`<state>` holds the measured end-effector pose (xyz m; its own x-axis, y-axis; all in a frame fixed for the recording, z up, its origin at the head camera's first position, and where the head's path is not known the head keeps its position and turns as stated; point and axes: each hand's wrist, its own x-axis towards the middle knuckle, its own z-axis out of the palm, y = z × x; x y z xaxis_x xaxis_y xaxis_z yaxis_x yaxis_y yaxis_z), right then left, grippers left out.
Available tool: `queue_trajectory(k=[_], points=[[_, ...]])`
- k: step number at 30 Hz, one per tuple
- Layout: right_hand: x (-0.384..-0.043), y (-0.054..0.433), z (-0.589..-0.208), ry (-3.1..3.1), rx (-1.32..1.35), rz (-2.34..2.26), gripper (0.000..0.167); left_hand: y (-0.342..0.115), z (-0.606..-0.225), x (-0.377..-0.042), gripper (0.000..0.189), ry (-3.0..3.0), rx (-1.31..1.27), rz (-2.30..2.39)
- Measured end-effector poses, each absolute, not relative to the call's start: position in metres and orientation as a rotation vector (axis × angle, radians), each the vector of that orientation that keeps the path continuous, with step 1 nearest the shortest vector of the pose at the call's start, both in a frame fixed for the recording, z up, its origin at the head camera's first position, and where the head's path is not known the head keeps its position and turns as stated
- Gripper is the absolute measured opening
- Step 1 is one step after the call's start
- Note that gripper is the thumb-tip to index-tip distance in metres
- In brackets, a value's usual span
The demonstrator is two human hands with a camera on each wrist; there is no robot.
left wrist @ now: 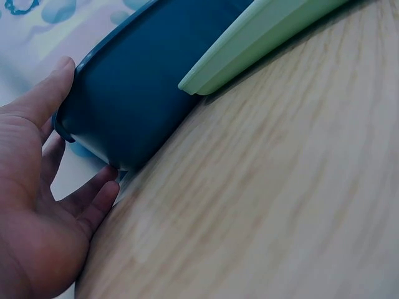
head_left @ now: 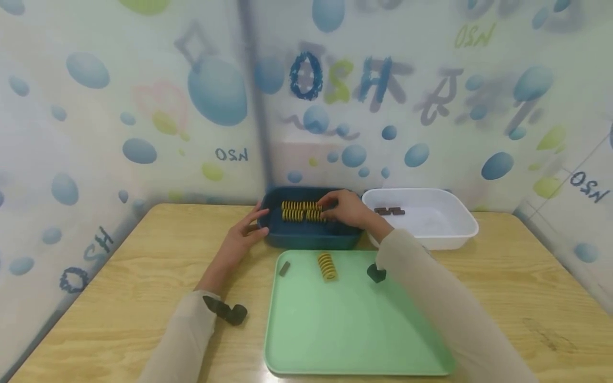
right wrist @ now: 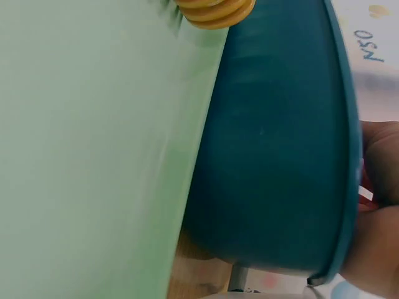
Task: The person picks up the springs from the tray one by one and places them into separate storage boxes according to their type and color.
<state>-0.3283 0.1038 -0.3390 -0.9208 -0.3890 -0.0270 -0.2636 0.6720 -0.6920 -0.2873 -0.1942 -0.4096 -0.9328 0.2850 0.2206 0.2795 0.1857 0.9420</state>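
Note:
Inside a dark blue bin (head_left: 311,242), several yellow coil springs (head_left: 293,215) lie in two rows. My right hand (head_left: 347,209) reaches over the bin from the right, its curled thumb and forefinger pinching a spring at the right end of the rows. In the right wrist view the bin wall hides the fingertips. At the bin's left end, my left hand (head_left: 239,236) has its fingers spread and touching the outside. The left wrist view shows its thumb (left wrist: 59,87) along the rim and its other fingers lower down. Another yellow spring (head_left: 328,266) lies on the green tray (head_left: 354,330).
A small dark brown bar (head_left: 284,268) lies in the tray's back left corner. To the right of the blue bin stands a white bin (head_left: 436,213) holding several dark brown pieces (head_left: 389,211). A patterned wall (head_left: 206,175) rises right behind both bins on the wooden table (head_left: 129,298).

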Motion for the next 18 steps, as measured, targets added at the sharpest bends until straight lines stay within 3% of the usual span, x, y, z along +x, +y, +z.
queue_trajectory(k=[18], points=[[-0.304,0.134,-0.327,2.668,-0.522,-1.455,0.03,-0.196,-0.41,-0.287,0.05,2.442,0.565,1.89]])
